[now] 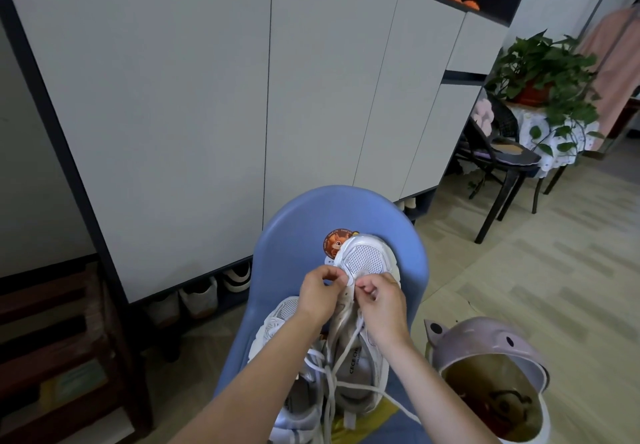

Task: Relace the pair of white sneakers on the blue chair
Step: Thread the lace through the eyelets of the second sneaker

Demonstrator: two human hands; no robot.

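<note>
a: why is the left sneaker [277, 326] lying aside on the blue chair [294, 235]?
b: it waits. the left hand [320, 293] pinches the right sneaker [363, 270] by its lowest eyelets, probably steadying it, while the right hand [381, 300] pinches the lace [346, 346] there, likely to thread it.

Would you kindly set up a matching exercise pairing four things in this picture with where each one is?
Things:
1. right-hand sneaker
2. left-hand sneaker
3. potted plant
4. purple bin

Places:
A. on the floor, right of the blue chair
B. on the cloth-covered table at the far right
C. under both hands, left hand and right hand, at its eyelets
D. on the seat, under the left forearm

Pairs: 1-C, 2-D, 3-B, 4-A
</note>
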